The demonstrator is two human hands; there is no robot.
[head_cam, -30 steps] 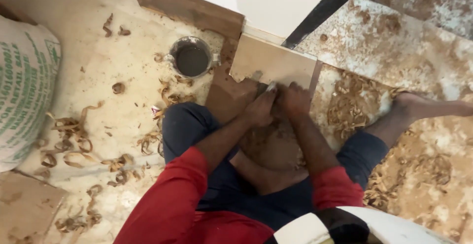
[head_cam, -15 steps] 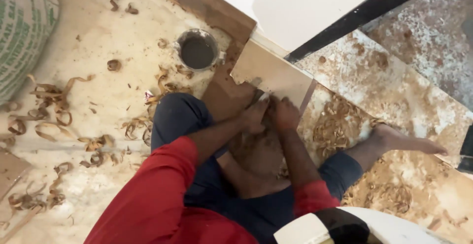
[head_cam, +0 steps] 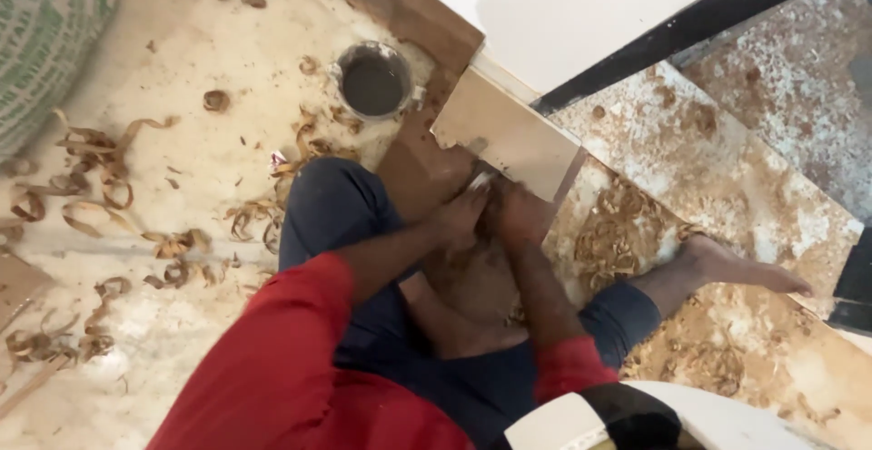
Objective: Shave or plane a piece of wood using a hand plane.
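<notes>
Head view: both hands, left hand and right hand, are clamping fingers on a small tool against the pale wooden board; pressing evenly should steady it.

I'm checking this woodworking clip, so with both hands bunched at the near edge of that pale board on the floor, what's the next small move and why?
Probably one short push forward along the pale board. The left hand and right hand press close together at its near edge around a small light-coloured tool too hidden to identify. Wood shavings lie beside it, and most of the board sits ahead of the hands.
</notes>
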